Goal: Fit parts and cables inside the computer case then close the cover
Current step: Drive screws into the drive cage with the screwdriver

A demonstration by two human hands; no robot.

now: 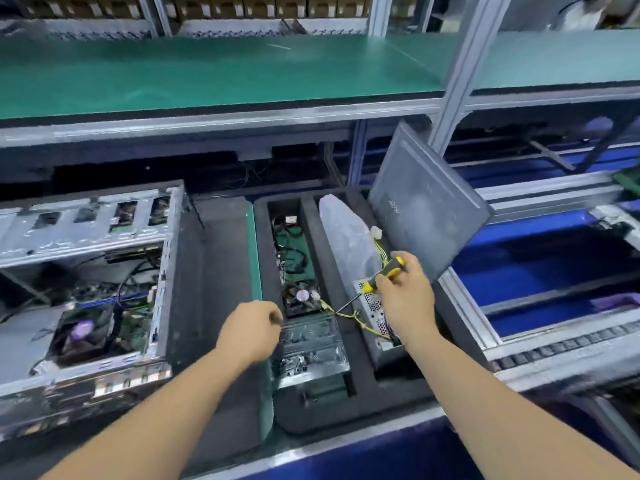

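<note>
Foam tray [360,396]: black, sits on the bench in front of the person, cut into long slots running away from the viewer.
Left slot: holds a motherboard [301,271], green board with black cables on top, a small cooler fan [302,295] near its middle, metal plate at the near end.
Right slot: holds a power supply [375,317], perforated metal box, with a clear plastic bag [346,237] lying beyond it.
Yellow cables [356,318]: run from the power supply across the foam rib toward the fan; a second bunch rises to a white connector [376,233].
Computer case [83,289]: open, lying on its side at the left of the tray, long axis roughly left-right, open side up; board, fan and dark cables visible inside.
Cover panel [426,209]: grey, stands tilted at the tray's far right corner, off the case.
Right hand [407,299]: fingers curled round a screwdriver [379,277], yellow-and-black handle.
Screwdriver axis: handle up-right, shaft slanting down-left, tip near the yellow cables over the foam rib.
Left hand [251,330]: fingers curled, above the tray's left edge just beside the motherboard; whether it holds anything, cannot tell.
Surroundings: green shelf [207,74] above; blue conveyor frame [540,271] at right.
</note>
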